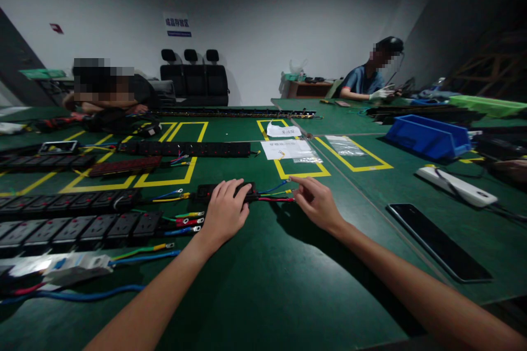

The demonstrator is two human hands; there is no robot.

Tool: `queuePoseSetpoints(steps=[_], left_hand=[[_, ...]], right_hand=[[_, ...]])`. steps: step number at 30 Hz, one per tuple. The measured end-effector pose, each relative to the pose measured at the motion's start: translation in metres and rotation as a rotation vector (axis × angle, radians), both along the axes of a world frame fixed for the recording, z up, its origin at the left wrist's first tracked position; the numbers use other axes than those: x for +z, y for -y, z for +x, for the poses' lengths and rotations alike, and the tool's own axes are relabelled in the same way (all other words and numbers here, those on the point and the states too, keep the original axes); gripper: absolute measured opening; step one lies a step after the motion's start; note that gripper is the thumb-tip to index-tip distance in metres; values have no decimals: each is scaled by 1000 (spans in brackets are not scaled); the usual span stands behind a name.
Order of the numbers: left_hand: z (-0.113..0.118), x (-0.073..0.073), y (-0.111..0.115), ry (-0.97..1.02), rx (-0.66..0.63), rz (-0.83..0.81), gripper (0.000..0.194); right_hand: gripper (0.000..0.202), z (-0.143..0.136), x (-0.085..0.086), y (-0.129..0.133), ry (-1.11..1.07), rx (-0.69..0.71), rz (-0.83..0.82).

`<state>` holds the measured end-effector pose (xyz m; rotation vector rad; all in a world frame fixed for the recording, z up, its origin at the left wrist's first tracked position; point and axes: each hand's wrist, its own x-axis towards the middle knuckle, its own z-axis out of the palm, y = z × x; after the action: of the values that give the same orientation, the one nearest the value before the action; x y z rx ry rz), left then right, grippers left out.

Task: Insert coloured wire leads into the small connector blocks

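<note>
A short black socket module (205, 192) lies on the green table. Across it rests my left hand (228, 209), its fingers bent over the top and holding it. Blue, green and red wires (275, 199) come out of the module's right end. At their tips is my right hand (315, 201), index finger stretched toward the end of the blue wire, the other fingers curled. Whether a wire is pinched there is too small to tell. Left of my left hand are rows of socket strips (119, 227) with ring-ended wires.
A black phone (438, 241), a white power strip (457, 186) and a blue bin (428, 137) are on the right. Paper sheets (288, 149) lie beyond my hands. One person leans on the table at the far left; another in gloves works at the far right.
</note>
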<state>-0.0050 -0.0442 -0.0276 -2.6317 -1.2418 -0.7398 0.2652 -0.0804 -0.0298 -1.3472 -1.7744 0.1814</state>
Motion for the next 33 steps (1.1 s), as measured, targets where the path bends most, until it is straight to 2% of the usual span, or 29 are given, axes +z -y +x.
queuePoseSetpoints(steps=[4, 11, 17, 23, 33], left_hand=[[0, 0, 0, -4, 1, 1, 46], [0, 0, 0, 3, -2, -12, 46], [0, 0, 0, 19, -3, -13, 47], [0, -1, 0, 22, -4, -5, 46], [0, 0, 0, -11, 8, 4, 46]], right_hand=[[37, 4, -7, -6, 32, -92, -33], [47, 15, -17, -12, 233, -150, -167], [38, 18, -18, -14, 331, -188, -228], [29, 19, -18, -16, 376, -173, -243], [29, 20, -18, -16, 358, -154, -235]])
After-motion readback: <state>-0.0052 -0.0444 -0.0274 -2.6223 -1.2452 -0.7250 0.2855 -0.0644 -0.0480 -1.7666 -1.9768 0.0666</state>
